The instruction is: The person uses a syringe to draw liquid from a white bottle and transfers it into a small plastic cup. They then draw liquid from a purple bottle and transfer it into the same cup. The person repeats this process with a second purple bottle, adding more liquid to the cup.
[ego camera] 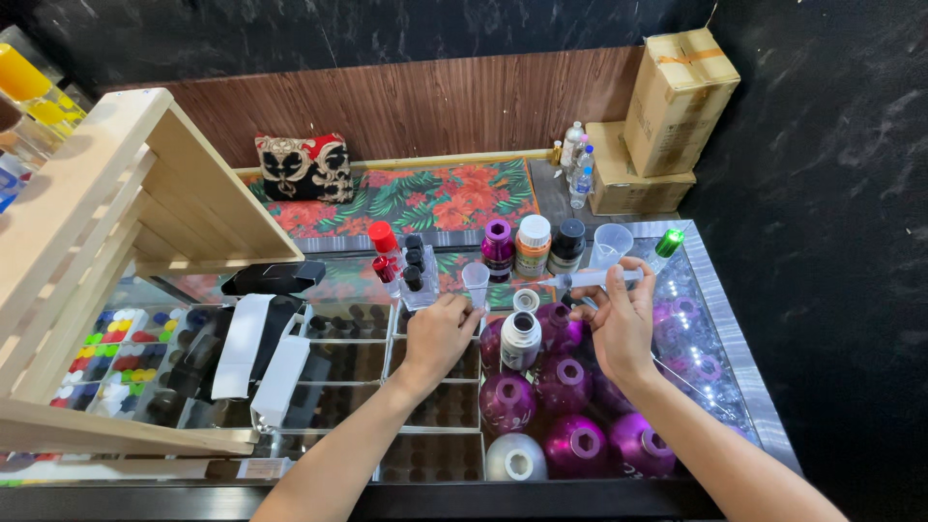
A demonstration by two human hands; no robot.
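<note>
The desk (744, 358) is a glass case with a shiny metal edge. At ten o'clock stands a big wooden rack (116, 242). At one o'clock sit two brown boxes (667, 106).

Round purple bottles (570, 387) crowd the desk at five o'clock, just under both hands. A silver bottle with a black neck (520, 338) stands among them, right between the hands.

The right hand (622, 324) is at three o'clock from the middle. Its fingers are curled shut around a clear syringe (594, 278). The syringe is thin and see-through. It lies flat, its long way going from nine to three o'clock. Its tip points to nine o'clock, close above a small white cap (525, 301).

The left hand (440, 333) is nearly shut. Its fingertips pinch a small clear cup (475, 282) at twelve o'clock from the hand.

Behind the syringe, at twelve o'clock, stand a purple bottle (498, 246), an orange one (533, 247), a black one (566, 246), and a clear measuring cup (610, 246).
</note>
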